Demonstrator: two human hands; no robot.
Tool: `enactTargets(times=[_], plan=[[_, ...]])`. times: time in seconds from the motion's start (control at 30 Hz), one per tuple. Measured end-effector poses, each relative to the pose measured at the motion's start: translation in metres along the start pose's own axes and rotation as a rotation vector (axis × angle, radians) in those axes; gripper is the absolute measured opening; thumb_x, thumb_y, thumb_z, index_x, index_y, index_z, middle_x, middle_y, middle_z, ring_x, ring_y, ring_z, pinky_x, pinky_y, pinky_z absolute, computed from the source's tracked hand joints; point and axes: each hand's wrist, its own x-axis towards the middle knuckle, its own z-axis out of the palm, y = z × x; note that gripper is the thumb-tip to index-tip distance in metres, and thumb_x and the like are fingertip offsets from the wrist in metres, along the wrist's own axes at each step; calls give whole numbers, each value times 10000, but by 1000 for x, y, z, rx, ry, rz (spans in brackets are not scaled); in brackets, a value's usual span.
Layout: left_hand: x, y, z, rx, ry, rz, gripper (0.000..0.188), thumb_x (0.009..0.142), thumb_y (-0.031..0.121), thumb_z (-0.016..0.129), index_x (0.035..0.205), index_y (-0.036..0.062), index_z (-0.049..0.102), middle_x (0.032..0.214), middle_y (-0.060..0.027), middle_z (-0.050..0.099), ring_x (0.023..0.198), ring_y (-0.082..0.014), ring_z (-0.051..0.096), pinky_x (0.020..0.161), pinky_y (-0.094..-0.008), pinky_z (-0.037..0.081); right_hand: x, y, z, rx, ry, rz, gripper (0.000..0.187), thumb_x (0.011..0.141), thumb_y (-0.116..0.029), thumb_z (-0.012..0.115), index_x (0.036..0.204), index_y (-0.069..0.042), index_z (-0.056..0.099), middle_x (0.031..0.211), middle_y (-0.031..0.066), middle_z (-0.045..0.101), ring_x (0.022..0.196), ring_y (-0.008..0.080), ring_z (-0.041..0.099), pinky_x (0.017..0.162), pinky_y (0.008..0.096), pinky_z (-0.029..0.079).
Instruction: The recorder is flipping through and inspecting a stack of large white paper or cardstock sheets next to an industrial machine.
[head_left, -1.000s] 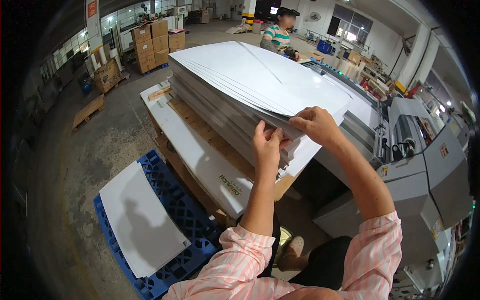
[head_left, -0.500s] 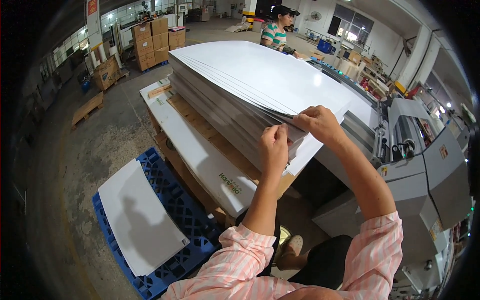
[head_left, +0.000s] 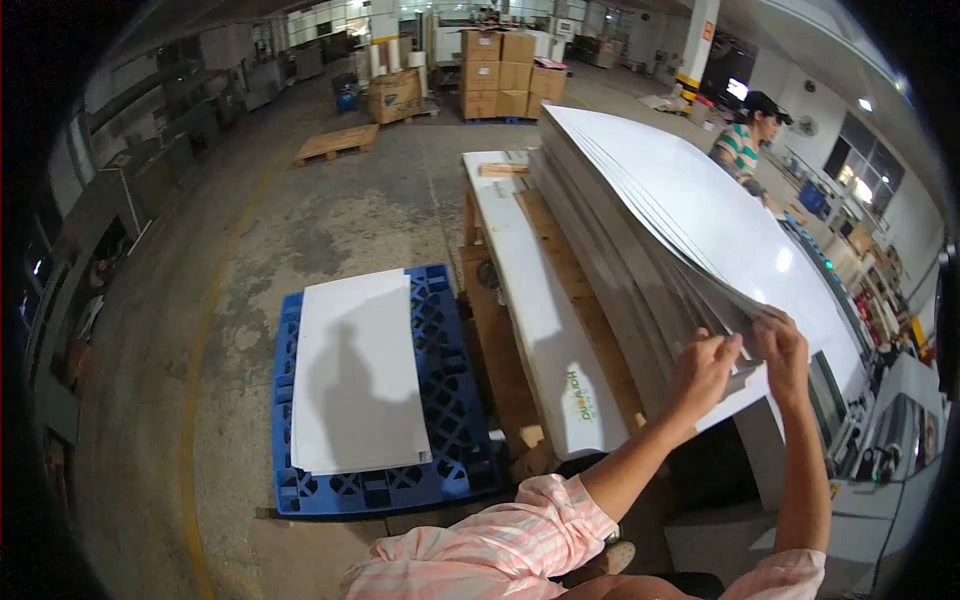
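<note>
White sheet stack [head_left: 690, 190] is what both hands are on. It stands right of centre in my head view, on wooden slats [head_left: 575, 285] over a white base [head_left: 545, 330] with green print on it. Top face is glossy; along the left edge the upper layers fan apart into thin gaps, widest toward the near corner.

Right hand [head_left: 783, 350]: at the near corner, fingers bent and closed on the edge of the lifted top sheets [head_left: 735, 285]. That edge bows upward, clear of the layers below. I can't count how many sheets are in the pinch.

Left hand [head_left: 705, 372]: just left of the right one and slightly lower, at the stack's side below the raised edge. Fingers bunched, narrow; tips at the paper edges. Can't tell from here if they grip a sheet or only touch. The hands are near each other, apart by a small gap.

Around it: left of the base I have a blue plastic pallet [head_left: 450, 330] on the floor, carrying a small sheet stack [head_left: 352, 440] with a shadow across it. Grey machine [head_left: 850, 500] is at lower right, beside the near corner. Co-worker [head_left: 740, 150] in a striped top and dark cap is beyond the stack's far right side. Farther back: stacked cartons [head_left: 500, 75] and a wooden pallet [head_left: 337, 143] lying on the floor.
</note>
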Motion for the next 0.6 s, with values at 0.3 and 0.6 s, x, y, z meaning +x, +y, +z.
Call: enactTargets(times=[0.3,0.6], plan=[[-1,-3,-4,97,-3,43,286,862,270,593,816,-10,564,779,-151,506,701,-307,552,613,-398,434,33,-13,-24,219,417,231,421,912,-393,551,926,20,636,833,48,580,784,108,516,729,252,405],[-2,-2,-3,138,22,-1,167,825,159,545,879,4,518,855,-168,524,804,-349,574,674,-428,451,-7,-37,6,-537,20,-383,220,783,-19,606,997,-22,659,1089,132,622,898,271,618,747,331,504]])
